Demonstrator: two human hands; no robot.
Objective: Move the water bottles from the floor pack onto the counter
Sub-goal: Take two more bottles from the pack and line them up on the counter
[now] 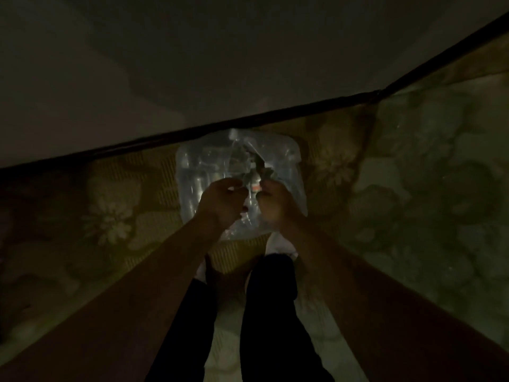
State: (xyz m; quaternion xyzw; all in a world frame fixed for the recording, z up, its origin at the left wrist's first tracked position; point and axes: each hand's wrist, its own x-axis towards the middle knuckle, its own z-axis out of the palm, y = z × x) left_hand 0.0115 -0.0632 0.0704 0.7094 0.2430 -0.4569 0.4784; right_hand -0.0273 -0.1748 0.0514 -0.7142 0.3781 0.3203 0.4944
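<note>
A pack of clear water bottles (192, 175) wrapped in plastic film stands on the floor against the wall. The film is torn open along the top middle. My left hand (220, 199) pinches the torn film on the left side of the tear. My right hand (275, 202) grips the film on the right side. Between my hands a bottle's neck with a small red mark (254, 186) shows dimly. The room is very dark, so single bottles are hard to make out. No counter is in view.
A flower-patterned carpet (110, 216) covers the floor. A dark skirting strip (165, 137) runs along the pale wall (192, 64) just behind the pack. My legs in dark trousers (270, 312) stand right in front of the pack.
</note>
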